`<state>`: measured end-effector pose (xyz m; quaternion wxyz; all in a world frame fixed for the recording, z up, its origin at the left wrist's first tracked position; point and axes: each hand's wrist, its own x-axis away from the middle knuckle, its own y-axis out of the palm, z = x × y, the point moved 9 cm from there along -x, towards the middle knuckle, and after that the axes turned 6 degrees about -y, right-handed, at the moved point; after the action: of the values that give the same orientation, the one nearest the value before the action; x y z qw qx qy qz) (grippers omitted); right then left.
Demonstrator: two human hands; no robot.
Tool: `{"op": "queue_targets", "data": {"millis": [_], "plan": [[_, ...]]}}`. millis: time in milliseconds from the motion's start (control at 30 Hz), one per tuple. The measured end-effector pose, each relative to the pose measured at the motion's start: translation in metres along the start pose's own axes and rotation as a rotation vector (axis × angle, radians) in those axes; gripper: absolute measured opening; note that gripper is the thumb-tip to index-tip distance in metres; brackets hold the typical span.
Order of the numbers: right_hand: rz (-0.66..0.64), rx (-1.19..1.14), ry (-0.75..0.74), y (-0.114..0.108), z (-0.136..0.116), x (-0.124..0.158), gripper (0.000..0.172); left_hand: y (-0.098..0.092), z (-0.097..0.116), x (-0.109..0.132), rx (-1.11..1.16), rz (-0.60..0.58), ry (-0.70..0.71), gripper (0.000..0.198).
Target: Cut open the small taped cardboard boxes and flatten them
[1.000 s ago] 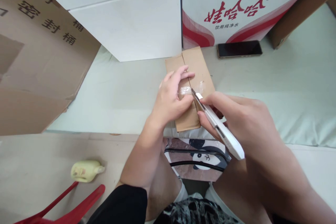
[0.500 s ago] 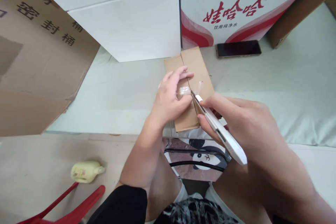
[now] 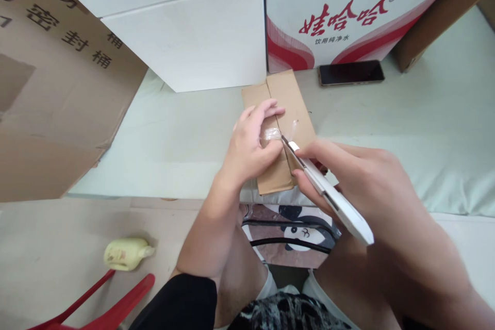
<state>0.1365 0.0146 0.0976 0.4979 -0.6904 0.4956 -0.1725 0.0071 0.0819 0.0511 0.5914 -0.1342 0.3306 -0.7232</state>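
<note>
A small brown cardboard box lies on the pale green sheet, with a centre seam and a strip of clear tape across it. My left hand grips the box over its left side, thumb and curved fingers pressing on the top around the tape. In my right hand is a white utility knife, slanting down to the left. Its blade tip touches the box at the seam, beside the tape and close to my left thumb. My right fingers are closed around the knife's handle, partly hidden.
A black phone lies behind the box, before a white-and-red carton. White boxes stand at the back, a large brown carton at left. A yellow bottle and red chair-like part are below left.
The back end of the utility knife has swung slightly to the right and down with my right hand. Its tip stays at the seam; my left hand and the box are still.
</note>
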Motion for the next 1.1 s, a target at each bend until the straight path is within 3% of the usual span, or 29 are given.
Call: {"op": "queue_targets", "data": {"millis": [400, 633, 767, 933, 1100], "plan": [[0.144, -0.089, 0.234, -0.021, 0.019, 0.006, 0.015, -0.002, 0.007, 0.0, -0.052, -0.006, 0.034, 0.043], [0.286, -0.01, 0.12, -0.029, 0.021, 0.01, 0.011, 0.0, 0.007, -0.002, -0.087, 0.005, 0.005, 0.027], [0.247, -0.062, 0.158, -0.03, 0.019, 0.011, 0.007, 0.002, 0.016, -0.002, -0.096, -0.022, 0.089, 0.011], [0.249, -0.082, 0.163, -0.035, 0.018, 0.011, 0.006, 0.003, 0.024, -0.001, -0.156, -0.057, 0.133, 0.013], [0.359, -0.082, 0.133, -0.04, 0.026, 0.015, 0.011, 0.006, 0.027, 0.0, -0.16, -0.097, 0.165, 0.008]]}}
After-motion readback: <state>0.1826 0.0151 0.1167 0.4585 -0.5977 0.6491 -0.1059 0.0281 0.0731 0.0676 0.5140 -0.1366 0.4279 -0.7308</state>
